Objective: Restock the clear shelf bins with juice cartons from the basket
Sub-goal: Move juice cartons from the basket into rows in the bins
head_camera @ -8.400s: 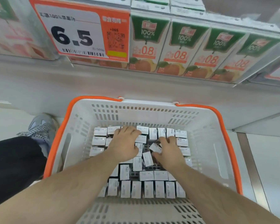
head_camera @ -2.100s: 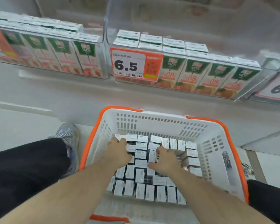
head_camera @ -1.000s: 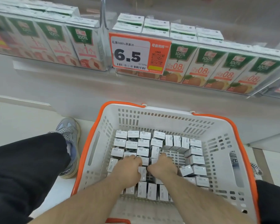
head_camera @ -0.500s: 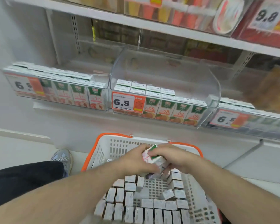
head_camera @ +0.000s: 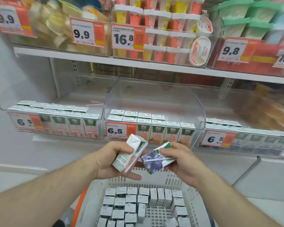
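Note:
My left hand (head_camera: 112, 161) grips a tilted juice carton with a pink side (head_camera: 129, 154). My right hand (head_camera: 180, 163) holds a carton with a blueberry print (head_camera: 156, 158), lying almost flat. Both are raised above the white basket with an orange rim (head_camera: 192, 182), which holds several upright cartons (head_camera: 129, 205). In front stands the middle clear bin (head_camera: 198, 115) with orange-print cartons (head_camera: 157, 130). The left clear bin (head_camera: 2, 107) holds pink-print cartons, and the right clear bin (head_camera: 246, 138) holds dark-print cartons.
An upper shelf board (head_camera: 88, 56) carries cup desserts and packets behind price tags. Price tags reading 6.5 (head_camera: 116, 130) hang on the lower bins. The pale floor (head_camera: 15, 176) lies to the left of the basket.
Both hands have lifted out of the basket, each with a carton, and moved apart. The view has tilted up from the basket to the shelves.

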A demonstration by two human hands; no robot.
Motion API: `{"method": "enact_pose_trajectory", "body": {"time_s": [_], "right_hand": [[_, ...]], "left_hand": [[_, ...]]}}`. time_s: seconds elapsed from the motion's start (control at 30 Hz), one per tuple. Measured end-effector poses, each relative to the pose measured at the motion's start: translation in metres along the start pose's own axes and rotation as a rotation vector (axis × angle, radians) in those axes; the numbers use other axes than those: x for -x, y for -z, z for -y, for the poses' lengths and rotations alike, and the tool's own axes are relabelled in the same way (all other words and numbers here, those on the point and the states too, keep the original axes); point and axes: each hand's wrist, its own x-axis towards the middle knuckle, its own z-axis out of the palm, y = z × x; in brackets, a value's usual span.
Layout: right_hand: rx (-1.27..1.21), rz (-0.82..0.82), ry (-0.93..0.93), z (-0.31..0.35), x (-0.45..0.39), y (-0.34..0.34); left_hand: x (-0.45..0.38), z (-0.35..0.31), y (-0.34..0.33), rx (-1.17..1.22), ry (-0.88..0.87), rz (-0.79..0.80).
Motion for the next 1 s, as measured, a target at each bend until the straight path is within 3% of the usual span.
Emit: {"method": "enact_pose_trajectory", "body": {"time_s": [0.1, 0.23, 0.3, 0.4, 0.53, 0.67, 0.77, 0.9, 1.0], "right_hand": [[0.204, -0.063, 0.128, 0.002, -0.002, 0.0], [0.272, -0.08, 0.24, 0.007, 0.004, -0.007], [0.332, -0.103, 0.288, 0.006, 0.004, -0.004], [0.406, -0.114, 0.345, 0.009, 0.013, 0.002], [0.279, -0.044, 0.327, 0.015, 0.029, 0.005], [0.299, -0.217, 0.333, 0.002, 0.021, 0.012], [0.162, -0.24, 0.254, -0.002, 0.017, 0.013], [0.159, -0.345, 0.25, 0.003, 0.016, 0.018], [0.335, -0.398, 0.348, 0.003, 0.019, 0.024]], "left_hand": [[-0.006, -0.001, -0.004, -0.279, -0.037, 0.098], [-0.012, 0.0, -0.012, -1.107, -0.248, 0.071], [-0.019, 0.007, -0.015, -1.331, -0.362, 0.063], [-0.027, 0.015, -0.022, -1.394, -0.433, 0.022], [-0.033, 0.017, -0.029, -1.429, -0.524, -0.048], [-0.041, 0.022, -0.04, -1.464, -0.569, -0.204], [-0.048, 0.027, -0.049, -1.59, -0.573, -0.275], [-0.051, 0.029, -0.057, -1.606, -0.553, -0.209], [-0.05, 0.027, -0.057, -1.487, -0.497, -0.083]]}}
